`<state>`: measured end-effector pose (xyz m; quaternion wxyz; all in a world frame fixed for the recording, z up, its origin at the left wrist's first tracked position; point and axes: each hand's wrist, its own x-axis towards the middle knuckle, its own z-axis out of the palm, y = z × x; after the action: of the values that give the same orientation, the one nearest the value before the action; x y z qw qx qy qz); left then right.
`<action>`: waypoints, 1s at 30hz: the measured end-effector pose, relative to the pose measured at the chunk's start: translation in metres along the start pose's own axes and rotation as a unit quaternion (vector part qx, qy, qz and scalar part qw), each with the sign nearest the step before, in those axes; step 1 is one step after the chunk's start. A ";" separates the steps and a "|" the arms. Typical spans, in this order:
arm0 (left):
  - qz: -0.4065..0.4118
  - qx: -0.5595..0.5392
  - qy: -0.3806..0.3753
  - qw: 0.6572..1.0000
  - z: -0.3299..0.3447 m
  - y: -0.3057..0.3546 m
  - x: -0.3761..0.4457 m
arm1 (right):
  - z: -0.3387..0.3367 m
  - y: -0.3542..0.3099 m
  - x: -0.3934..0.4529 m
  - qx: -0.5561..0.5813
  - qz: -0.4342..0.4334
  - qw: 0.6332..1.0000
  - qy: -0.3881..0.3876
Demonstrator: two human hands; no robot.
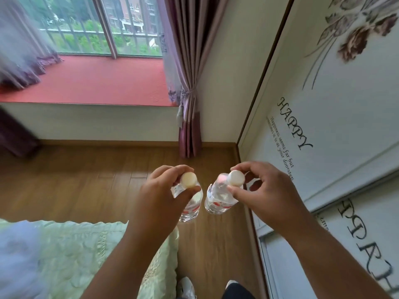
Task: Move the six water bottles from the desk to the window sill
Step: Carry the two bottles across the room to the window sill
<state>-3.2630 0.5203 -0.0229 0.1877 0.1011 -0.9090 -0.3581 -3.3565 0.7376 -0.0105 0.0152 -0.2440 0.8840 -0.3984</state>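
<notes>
While both arms are reaching forward from the bottom of the frame, the left hand (164, 190) is pinching the white cap of a clear water bottle (191, 203) between thumb and curled fingertips, so the bottle is hanging below it, just left of the frame's centre. The right hand (265, 190) is gripping the cap of a second water bottle (218, 199) the same way, thumb on the near side and fingers curled over the far side; this bottle is tilting with its base swinging toward the left one. The two bottles are hanging near each other but apart, both above the wooden floor (86, 180) in the middle of the frame, and both are showing red-and-white labels.

The window sill (97, 83), a red surface, is lying in the upper left of the frame under a barred window (103, 24), well apart from the bottles. A purple curtain (187, 93) is hanging tied at the sill's right end. A white wardrobe door (323, 115) printed with "HAPPY" is filling the right side. A pale green bedspread (86, 255) is sitting at the lower left, and a shoe (186, 288) is showing at the bottom edge.
</notes>
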 end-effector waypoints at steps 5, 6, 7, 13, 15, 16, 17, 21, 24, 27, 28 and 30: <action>-0.031 0.003 0.017 0.999 -0.007 -0.021 0.015 | 0.023 -0.003 0.042 0.021 -0.013 0.999 -0.043; -0.037 0.005 0.022 0.999 -0.009 -0.024 0.018 | 0.027 -0.002 0.051 0.025 -0.016 0.998 -0.054; -0.043 0.007 0.028 0.999 -0.010 -0.028 0.022 | 0.031 -0.002 0.060 0.030 -0.020 0.997 -0.066; -0.075 0.043 0.074 0.993 -0.009 -0.035 0.065 | 0.046 0.006 0.129 0.050 -0.067 0.990 -0.116; -0.078 0.054 0.090 0.991 -0.006 -0.032 0.087 | 0.044 0.011 0.158 0.065 -0.078 0.987 -0.125; -0.080 0.058 0.096 0.990 -0.004 -0.030 0.100 | 0.042 0.014 0.173 0.074 -0.084 0.985 -0.128; -0.080 0.062 0.100 0.990 -0.003 -0.028 0.109 | 0.040 0.015 0.185 0.078 -0.090 0.984 -0.129; -0.095 0.077 0.148 0.981 0.007 -0.024 0.159 | 0.028 0.026 0.247 0.090 -0.109 0.981 -0.136; -0.103 0.075 0.192 0.973 0.020 -0.023 0.194 | 0.022 0.031 0.294 0.086 -0.128 0.976 -0.157; -0.104 0.068 0.213 0.969 0.033 -0.019 0.218 | 0.016 0.038 0.327 0.083 -0.142 0.972 -0.166; -0.104 0.066 0.220 0.968 0.036 -0.019 0.226 | 0.015 0.040 0.336 0.081 -0.146 0.972 -0.168; -0.107 0.065 0.230 0.965 0.043 -0.019 0.240 | 0.013 0.045 0.352 0.076 -0.155 0.970 -0.168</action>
<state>-3.4977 0.4569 -0.0007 0.3453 0.2892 -0.8466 -0.2836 -3.6823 0.5976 0.0070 0.1205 -0.4396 0.7872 -0.4155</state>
